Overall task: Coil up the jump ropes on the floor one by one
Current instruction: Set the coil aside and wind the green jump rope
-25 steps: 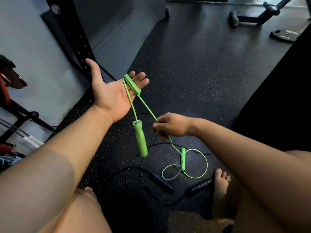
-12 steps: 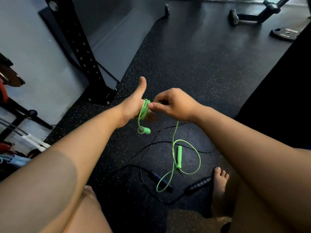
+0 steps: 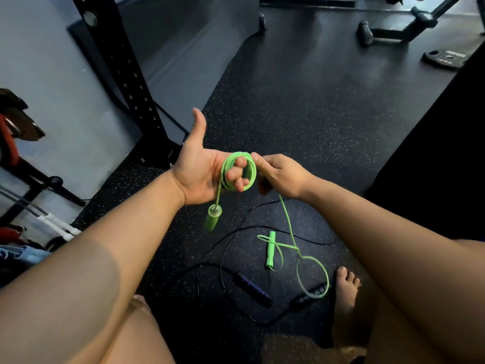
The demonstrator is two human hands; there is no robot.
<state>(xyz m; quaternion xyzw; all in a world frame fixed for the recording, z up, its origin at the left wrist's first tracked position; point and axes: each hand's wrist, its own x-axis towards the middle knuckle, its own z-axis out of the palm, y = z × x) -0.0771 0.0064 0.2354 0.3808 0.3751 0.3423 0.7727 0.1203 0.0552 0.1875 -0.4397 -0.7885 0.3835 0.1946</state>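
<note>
My left hand [image 3: 196, 174] curls round coils of the thin bright-green plastic jump rope [image 3: 237, 154]; my right hand [image 3: 280, 177] pinches it just beside. Its tail trails onto the speckled black rubber floor [image 3: 315, 114].

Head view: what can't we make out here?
All in the head view:
- Loops of green rope on the left hand: strands overlap, so they can't be counted.
- Right hand grip on that rope: fingertips hidden behind its own knuckles.
- Hanging green handle: motion-blurred.
- Black rope: thin cord lost against the dark floor; right handle partly under the green loop.
- Plate lettering: too small.
</note>
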